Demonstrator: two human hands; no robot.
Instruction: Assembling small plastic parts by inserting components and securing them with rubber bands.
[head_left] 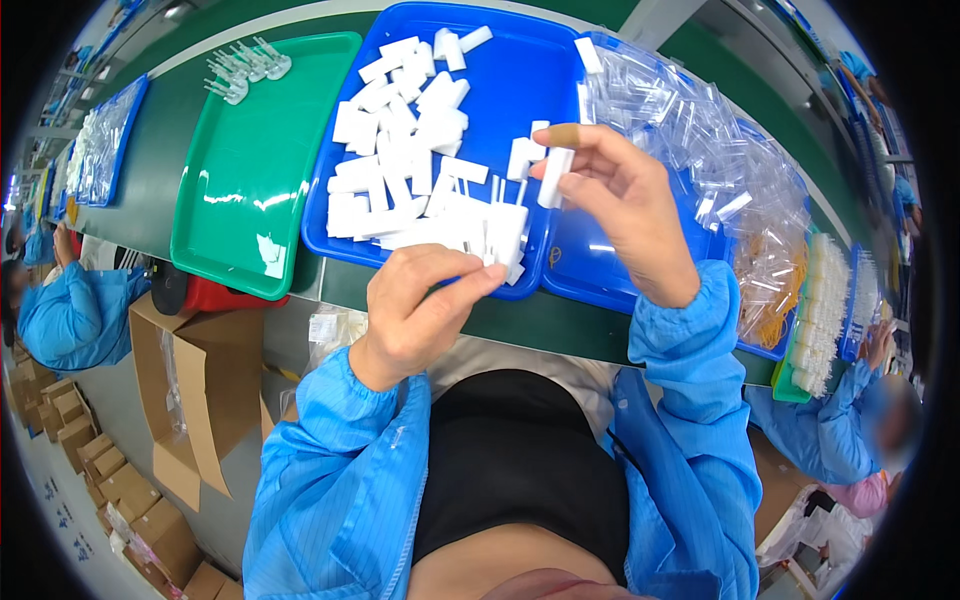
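Observation:
My left hand is closed, its thumb and fingertips pinching a white block-like plastic piece with thin pins or prongs rising beside it. Between the thumb and fingers of my right hand a small white rectangular plastic piece is held upright; a tan cover wraps one finger. Both hands hover over the front of a blue tray, where a heap of loose white plastic pieces lies. Some smaller white pieces sit just left of my right fingertips.
A green tray on the left bears several clear pronged parts. Rightward are clear plastic sleeves, yellow rubber bands and rows of white parts. An open cardboard box stands below the table. People in blue work at both sides.

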